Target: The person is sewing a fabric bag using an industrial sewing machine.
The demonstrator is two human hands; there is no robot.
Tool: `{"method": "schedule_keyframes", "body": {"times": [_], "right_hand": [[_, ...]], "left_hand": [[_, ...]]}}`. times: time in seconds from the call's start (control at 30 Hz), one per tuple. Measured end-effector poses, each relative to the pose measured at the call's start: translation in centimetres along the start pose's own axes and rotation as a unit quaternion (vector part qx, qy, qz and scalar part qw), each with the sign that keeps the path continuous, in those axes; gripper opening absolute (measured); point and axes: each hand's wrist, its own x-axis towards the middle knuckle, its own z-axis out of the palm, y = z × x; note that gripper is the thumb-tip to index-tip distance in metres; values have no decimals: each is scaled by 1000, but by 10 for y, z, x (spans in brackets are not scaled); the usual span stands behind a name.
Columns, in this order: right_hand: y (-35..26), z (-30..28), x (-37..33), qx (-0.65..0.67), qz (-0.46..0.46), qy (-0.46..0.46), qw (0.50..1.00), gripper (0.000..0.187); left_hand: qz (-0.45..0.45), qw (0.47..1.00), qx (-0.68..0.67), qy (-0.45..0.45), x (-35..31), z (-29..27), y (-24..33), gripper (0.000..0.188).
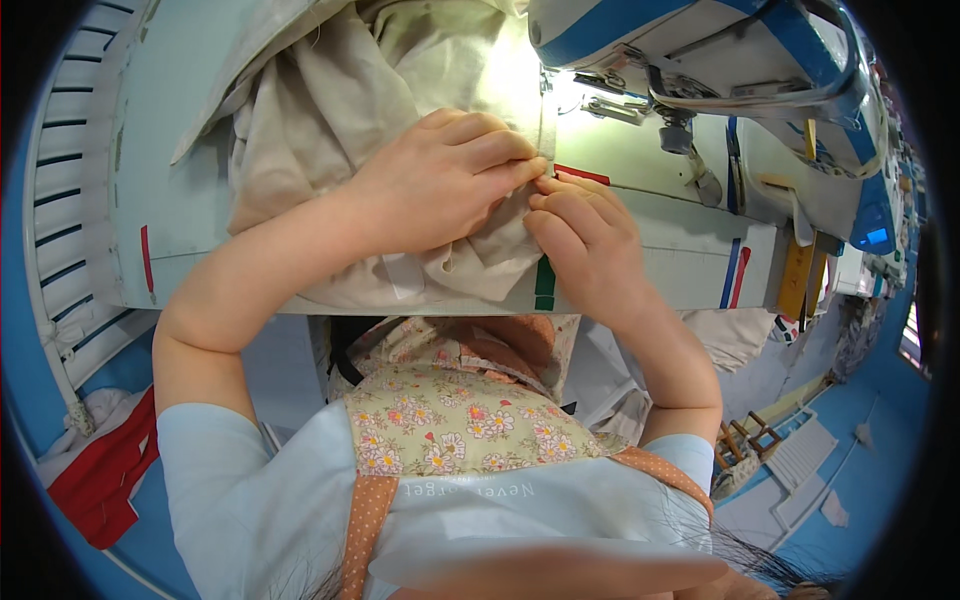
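A beige fabric garment (330, 110) lies bunched on the sewing table, with its edge running up to the lit needle area of a blue and white sewing machine (690, 50). My left hand (455, 175) rests over the cloth and pinches its edge between thumb and fingers. Close against it, my right hand (585, 235) pinches the same edge, just in front of the presser foot (610, 108). The two sets of fingertips meet there and hide the exact fold they grip.
Strips of red tape (585, 175) and green tape (544, 285) mark the pale tabletop (180, 260). Scissors (735, 165) lie right of the machine's needle area. A white slatted rack (65, 210) stands at the left, with red cloth (105, 480) below it.
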Motion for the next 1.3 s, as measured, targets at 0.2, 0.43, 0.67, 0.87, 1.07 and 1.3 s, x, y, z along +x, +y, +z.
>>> {"method": "schedule_keyframes", "body": {"times": [0.2,0.43,0.67,0.87,1.07,1.3], "right_hand": [[7,3,3,1,4,1,1000,17],[18,3,11,-15,13,-2,1000,16],[26,-3,18,-30,57,-50,997,24],[31,2,25,-37,84,-54,994,27],[33,11,28,-59,105,-30,992,26],[37,9,27,-16,56,22,998,29]], "left_hand": [[10,1000,6,11,4,2,-8,49],[24,999,21,13,12,3,-22,52],[33,999,-31,14,23,2,-40,50],[57,997,-27,50,34,5,-58,40],[72,995,-13,73,37,2,-66,32],[5,992,-44,119,6,-26,-42,12]]}}
